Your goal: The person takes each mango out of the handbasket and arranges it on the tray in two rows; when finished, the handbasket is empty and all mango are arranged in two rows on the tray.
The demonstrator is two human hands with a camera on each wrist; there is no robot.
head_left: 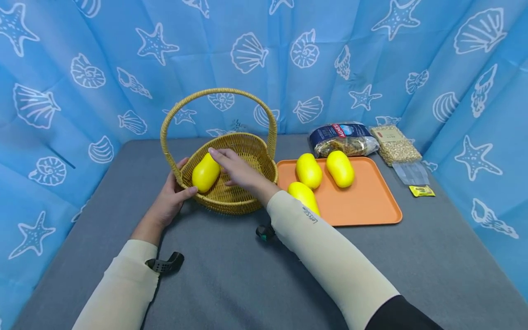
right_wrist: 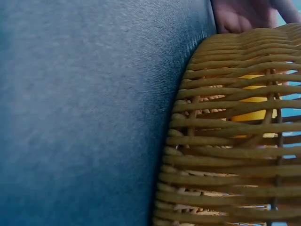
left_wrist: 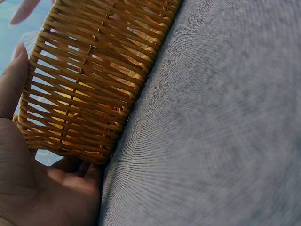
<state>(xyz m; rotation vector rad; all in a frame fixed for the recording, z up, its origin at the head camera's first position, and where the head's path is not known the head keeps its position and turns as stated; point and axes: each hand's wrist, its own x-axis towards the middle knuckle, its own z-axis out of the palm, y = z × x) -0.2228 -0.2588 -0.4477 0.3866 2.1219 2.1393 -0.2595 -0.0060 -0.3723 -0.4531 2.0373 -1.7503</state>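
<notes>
A yellow mango (head_left: 206,173) lies inside the woven basket (head_left: 231,208), at its left end. My left hand (head_left: 170,198) grips the basket's left side, thumb at the rim and fingers round the outside. In the left wrist view, that hand (left_wrist: 51,188) is at the basket's end, close to the cloth. My right hand (head_left: 237,168) reaches over the basket's front rim, its extended fingers beside the mango's upper end. Yellow shows through the wicker wall (right_wrist: 225,141) in the right wrist view.
An orange tray (head_left: 359,206) to the right of the basket bears three more mangoes (head_left: 309,171). Behind it lie a dark-labelled bag (head_left: 344,139) and a pack of pale grains (head_left: 396,145). A small yellow packet (head_left: 421,190) sits at the right. The basket's tall handle (head_left: 218,90) arches overhead.
</notes>
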